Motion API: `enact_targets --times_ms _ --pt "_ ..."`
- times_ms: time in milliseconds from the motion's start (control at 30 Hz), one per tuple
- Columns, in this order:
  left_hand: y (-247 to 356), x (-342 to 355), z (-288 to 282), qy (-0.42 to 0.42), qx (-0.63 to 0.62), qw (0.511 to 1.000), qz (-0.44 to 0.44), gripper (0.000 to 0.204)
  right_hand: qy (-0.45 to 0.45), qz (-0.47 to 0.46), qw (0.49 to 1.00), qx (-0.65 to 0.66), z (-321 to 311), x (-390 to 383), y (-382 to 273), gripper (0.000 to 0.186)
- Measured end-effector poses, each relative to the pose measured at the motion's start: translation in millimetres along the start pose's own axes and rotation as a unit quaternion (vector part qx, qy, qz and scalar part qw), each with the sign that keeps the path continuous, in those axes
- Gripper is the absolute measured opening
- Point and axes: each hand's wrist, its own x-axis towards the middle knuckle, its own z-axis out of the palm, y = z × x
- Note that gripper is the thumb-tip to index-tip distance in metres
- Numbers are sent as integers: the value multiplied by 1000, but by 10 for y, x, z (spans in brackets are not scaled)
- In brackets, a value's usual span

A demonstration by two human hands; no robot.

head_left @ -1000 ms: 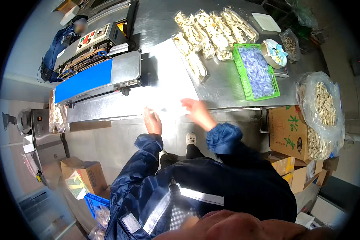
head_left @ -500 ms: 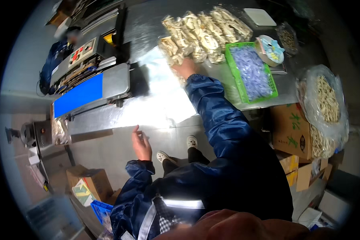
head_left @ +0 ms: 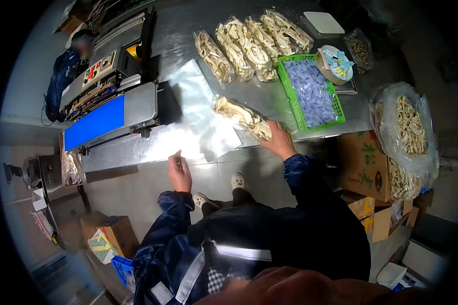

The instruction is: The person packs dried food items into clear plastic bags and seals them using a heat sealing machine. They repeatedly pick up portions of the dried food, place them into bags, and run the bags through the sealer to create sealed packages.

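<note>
My right hand (head_left: 279,140) grips the near end of a clear bag of pale dried slices (head_left: 244,118), which look like dried mushroom. The bag lies slanted at the table's front edge, beside flat clear plastic bags (head_left: 201,109). My left hand (head_left: 179,172) hovers empty just off the table edge, its fingers loosely bent and slightly apart. Farther back, several more filled bags (head_left: 237,48) lie in a row. To their right stands a green basket (head_left: 296,104) full of small pale-violet packets (head_left: 310,91).
A machine with a blue belt (head_left: 95,122) stands on the left of the metal table (head_left: 180,38). A round container (head_left: 336,65) sits behind the basket. At right are a cardboard box (head_left: 364,165) and a large open bag of dried slices (head_left: 409,127). Another person (head_left: 63,81) is at far left.
My right hand has drawn one filled bag from the row's left end toward me, onto the table's front edge. My left hand's fingers have bent inward.
</note>
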Motion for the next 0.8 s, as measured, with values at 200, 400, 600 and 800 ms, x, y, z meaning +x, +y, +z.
enact_targets --times_ms 200,400,600,800 --pt "-93 20 38 60 4 995 81 20 29 7 997 -74 294 192 -257 109" --pt "30 96 -20 19 -20 999 39 19 63 -42 995 -58 276 407 -255 87" --pt "-50 28 92 50 11 997 48 20 75 -122 990 -14 -567 -287 -677 67" --pt "142 82 162 58 -22 997 44 26 -117 -88 973 177 -986 -940 -1049 75"
